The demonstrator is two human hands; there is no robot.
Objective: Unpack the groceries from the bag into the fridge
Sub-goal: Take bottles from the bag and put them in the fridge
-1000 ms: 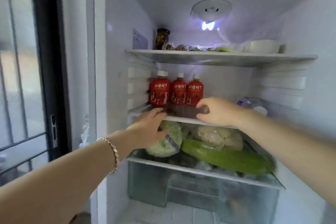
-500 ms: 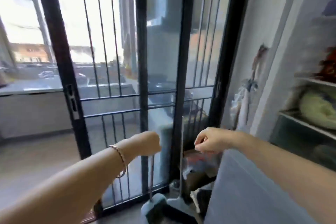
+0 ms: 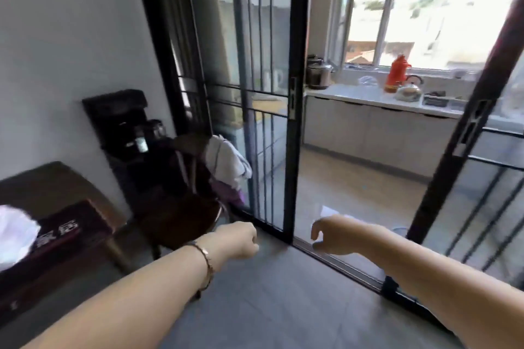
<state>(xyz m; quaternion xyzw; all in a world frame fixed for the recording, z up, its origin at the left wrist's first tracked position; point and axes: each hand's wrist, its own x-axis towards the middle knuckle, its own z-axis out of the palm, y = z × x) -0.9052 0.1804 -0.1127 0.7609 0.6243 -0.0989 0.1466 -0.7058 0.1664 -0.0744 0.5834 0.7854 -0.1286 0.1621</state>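
The fridge is out of view; I face a room and a black-framed sliding glass door. My left hand, bracelet on its wrist, hangs low at centre with fingers curled shut and nothing in it. My right hand is a little to its right, fingers loosely apart and pointing down, holding nothing. A white plastic bag lies at the far left edge on a dark red box on a dark wooden table. I cannot tell what the bag holds.
A dark wooden chair with white cloth draped on it stands left of the door. A black water dispenser is against the wall. Beyond the open doorway is a kitchen counter with a red thermos and kettle.
My view has swung left from the fridge shelves, past the door, to the room. Both hands left the shelf and dropped low, holding nothing.
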